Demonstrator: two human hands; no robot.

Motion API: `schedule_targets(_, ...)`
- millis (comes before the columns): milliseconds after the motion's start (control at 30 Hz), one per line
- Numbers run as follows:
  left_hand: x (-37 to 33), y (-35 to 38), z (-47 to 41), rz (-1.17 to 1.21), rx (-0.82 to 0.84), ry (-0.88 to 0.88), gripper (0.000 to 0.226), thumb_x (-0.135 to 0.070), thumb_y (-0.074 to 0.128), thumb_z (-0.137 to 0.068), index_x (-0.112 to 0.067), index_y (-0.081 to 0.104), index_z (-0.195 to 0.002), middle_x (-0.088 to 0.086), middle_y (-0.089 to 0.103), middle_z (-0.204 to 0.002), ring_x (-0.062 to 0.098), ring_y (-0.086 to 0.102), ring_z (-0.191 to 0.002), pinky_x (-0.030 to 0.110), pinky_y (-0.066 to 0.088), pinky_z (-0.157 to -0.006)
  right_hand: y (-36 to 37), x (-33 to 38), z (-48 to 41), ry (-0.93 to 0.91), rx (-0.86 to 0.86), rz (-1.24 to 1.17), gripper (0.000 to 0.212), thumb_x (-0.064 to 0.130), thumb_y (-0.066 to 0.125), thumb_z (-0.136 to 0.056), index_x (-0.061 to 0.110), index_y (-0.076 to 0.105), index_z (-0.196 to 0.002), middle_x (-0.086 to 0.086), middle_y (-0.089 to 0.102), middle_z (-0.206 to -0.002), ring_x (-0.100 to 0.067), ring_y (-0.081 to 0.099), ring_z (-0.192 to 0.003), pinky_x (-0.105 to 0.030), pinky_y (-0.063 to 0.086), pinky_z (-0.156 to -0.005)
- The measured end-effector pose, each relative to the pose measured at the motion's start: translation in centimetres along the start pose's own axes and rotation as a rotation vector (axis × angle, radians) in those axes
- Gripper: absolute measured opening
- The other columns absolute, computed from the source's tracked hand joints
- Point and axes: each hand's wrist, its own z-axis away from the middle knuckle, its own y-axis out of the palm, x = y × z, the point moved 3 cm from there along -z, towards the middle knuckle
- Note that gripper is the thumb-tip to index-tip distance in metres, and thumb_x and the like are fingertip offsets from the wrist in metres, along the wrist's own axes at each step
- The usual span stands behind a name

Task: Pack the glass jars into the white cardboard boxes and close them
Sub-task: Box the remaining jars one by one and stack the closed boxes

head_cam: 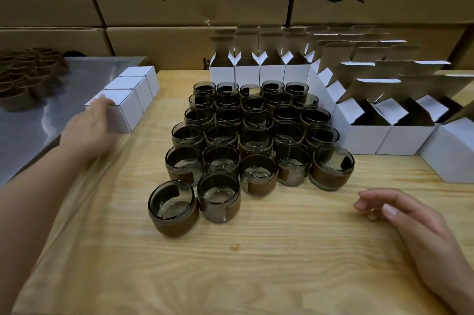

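Setting the closed box (123,114) square against its row, we should push evenly with our left hand (89,127), laid flat on it. Our right hand (410,219) hangs relaxed, holding nothing. Glass jars (256,119) stand between both hands, open boxes (369,140) just beyond the right.

We take the block of glass jars (251,135) as our mark. In front of it the wooden table (256,268) gives us a wide way in. Behind it a row of open white boxes (247,74) stands close, flaps up; to its right more open boxes (369,141) crowd just beside it. To its left a strip of table runs to three closed boxes (129,106).
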Motion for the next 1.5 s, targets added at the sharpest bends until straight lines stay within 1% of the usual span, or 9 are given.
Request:
schedule_targets(267, -0.2, 0.9, -1.5, -0.044, 0.054, -0.031, 0.078, -0.008, 0.056, -0.086, -0.016, 0.017, -0.153, 0.016, 0.011, -0.159, 0.029, 0.013, -0.147, 0.053, 0.019, -0.114, 0.4, 0.4, 0.1, 0.044, 0.032, 0.001, 0.021, 0.022, 0.061, -0.079, 0.016, 0.071, -0.097, -0.014, 0.071, -0.09, -0.019, 0.066, -0.089, -0.017, 0.048, -0.078)
schedule_targets(400, -4.7, -2.6, 0.8, 0.166, -0.296, -0.012, 0.054, -0.008, 0.051, -0.088, -0.007, 0.04, -0.141, 0.02, 0.043, -0.144, 0.038, 0.042, -0.13, 0.05, 0.033, -0.105, 0.7, 0.6, 0.0, 0.071, 0.026, -0.014, 0.021, 0.022, 0.059, -0.077, 0.009, 0.072, -0.089, -0.011, 0.072, -0.089, -0.018, 0.067, -0.087, -0.014, 0.048, -0.077)
schedule_targets(533, -15.1, -6.3, 7.9, 0.488, -0.564, 0.413, 0.027, -0.017, 0.046, -0.09, -0.006, 0.067, -0.102, 0.008, 0.068, -0.093, 0.021, 0.06, -0.084, 0.034, 0.046, -0.081, 0.8, 0.8, 0.1, 0.092, 0.02, 0.035, 0.021, 0.025, 0.059, -0.077, 0.012, 0.072, -0.087, -0.008, 0.072, -0.085, -0.015, 0.068, -0.085, -0.014, 0.049, -0.077)
schedule_targets(733, -28.5, -3.5, 20.9, 0.474, -0.456, 1.139, 0.016, -0.004, 0.054, -0.073, -0.006, 0.069, -0.069, 0.003, 0.06, -0.06, 0.022, 0.052, -0.047, 0.031, 0.042, -0.042, 0.7, 0.1, 0.3, 0.1, 0.018, 0.158, 0.019, 0.01, 0.059, -0.09, 0.022, 0.072, -0.083, 0.0, 0.072, -0.082, -0.01, 0.065, -0.083, -0.014, 0.047, -0.076)
schedule_targets(833, -30.5, 0.3, 23.2, 0.481, -0.223, 1.089, 0.014, -0.009, 0.051, -0.071, -0.008, 0.063, -0.064, 0.003, 0.052, -0.056, 0.022, 0.046, -0.045, 0.031, 0.039, -0.04, 0.8, 0.1, 0.3, 0.078, 0.018, 0.203, 0.022, 0.008, 0.058, -0.091, 0.023, 0.071, -0.082, 0.002, 0.071, -0.082, -0.011, 0.065, -0.082, -0.016, 0.047, -0.077)
schedule_targets(967, -30.3, 3.7, 21.8, 0.503, 0.088, 0.738, 0.015, -0.018, 0.049, -0.081, -0.012, 0.064, -0.08, 0.0, 0.064, -0.075, 0.023, 0.059, -0.07, 0.039, 0.049, -0.062, -0.4, 0.7, -0.1, 0.014, -0.186, 0.349, 0.021, 0.008, 0.059, -0.09, 0.028, 0.067, -0.089, 0.01, 0.066, -0.097, -0.011, 0.059, -0.092, -0.019, 0.045, -0.081)
schedule_targets(1167, -30.4, 4.0, 21.5, 0.55, 0.092, 0.694, 0.008, -0.013, 0.055, -0.081, -0.016, 0.063, -0.081, -0.009, 0.061, -0.073, 0.011, 0.051, -0.065, 0.034, 0.047, -0.059, -8.8, 2.0, -3.5, 0.027, -0.789, 0.691, 0.042, 0.015, 0.06, -0.086, 0.011, 0.051, -0.127, -0.014, 0.028, -0.14, -0.03, 0.026, -0.13, -0.025, 0.025, -0.107)
schedule_targets(1300, -30.5, 4.1, 21.2, 0.579, 0.117, 0.653, 0.009, -0.011, 0.056, -0.083, -0.015, 0.064, -0.081, -0.007, 0.062, -0.075, 0.007, 0.046, -0.064, 0.033, 0.045, -0.061, -12.2, 0.1, -4.7, 0.304, -0.751, 0.873, 0.044, 0.031, 0.06, -0.088, 0.012, 0.05, -0.127, -0.017, 0.011, -0.15, -0.04, 0.013, -0.136, -0.049, 0.021, -0.111)
schedule_targets(1500, -30.5, 4.1, 21.1, 0.604, 0.129, 0.636, 0.01, -0.009, 0.056, -0.083, -0.014, 0.065, -0.082, -0.006, 0.063, -0.077, 0.003, 0.043, -0.065, 0.033, 0.045, -0.064, -11.5, -0.2, -3.6, 0.139, -0.68, 0.946, 0.023, 0.029, 0.058, -0.091, 0.01, 0.06, -0.103, -0.017, 0.016, -0.149, -0.04, 0.012, -0.137, -0.053, 0.02, -0.109)
